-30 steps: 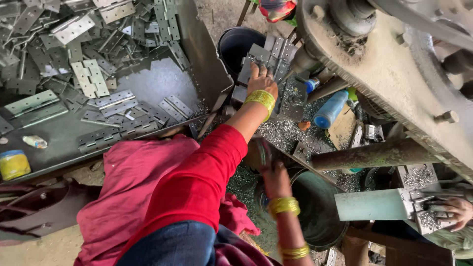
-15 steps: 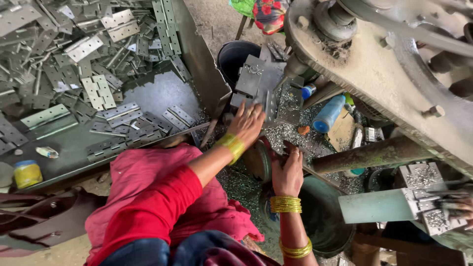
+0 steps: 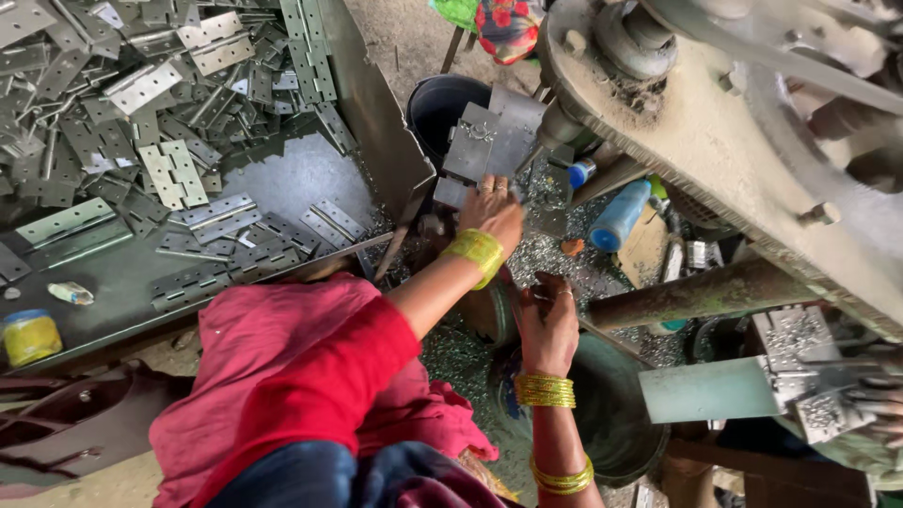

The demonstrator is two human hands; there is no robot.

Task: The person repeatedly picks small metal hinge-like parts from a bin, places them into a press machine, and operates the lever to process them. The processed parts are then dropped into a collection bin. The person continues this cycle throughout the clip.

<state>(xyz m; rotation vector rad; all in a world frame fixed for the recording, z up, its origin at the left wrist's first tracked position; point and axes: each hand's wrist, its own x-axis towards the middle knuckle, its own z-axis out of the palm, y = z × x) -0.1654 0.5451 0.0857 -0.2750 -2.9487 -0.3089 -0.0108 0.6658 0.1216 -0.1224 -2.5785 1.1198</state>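
Observation:
My left hand (image 3: 491,211), in a red sleeve with a yellow bangle, reaches forward to a stack of grey metal plates (image 3: 487,139) leaning by the press machine (image 3: 743,150). Its fingers lie on the lower edge of a plate. My right hand (image 3: 549,322), with gold bangles at the wrist, hovers lower and to the right, over a bed of metal chips (image 3: 555,254). Its fingers are curled, and what they enclose is hidden.
A large metal tray (image 3: 282,179) on the left holds several hinges. A yellow-lidded jar (image 3: 28,335) sits at its near corner. A black bucket (image 3: 440,105), a blue bottle (image 3: 621,214), a rusty bar (image 3: 705,293) and a dark basin (image 3: 616,423) surround the hands. Another person's hand (image 3: 882,414) works at the right edge.
My left hand pulled back from the plates with fingers spread, then went forward to them again. My right hand rose slightly toward the chips.

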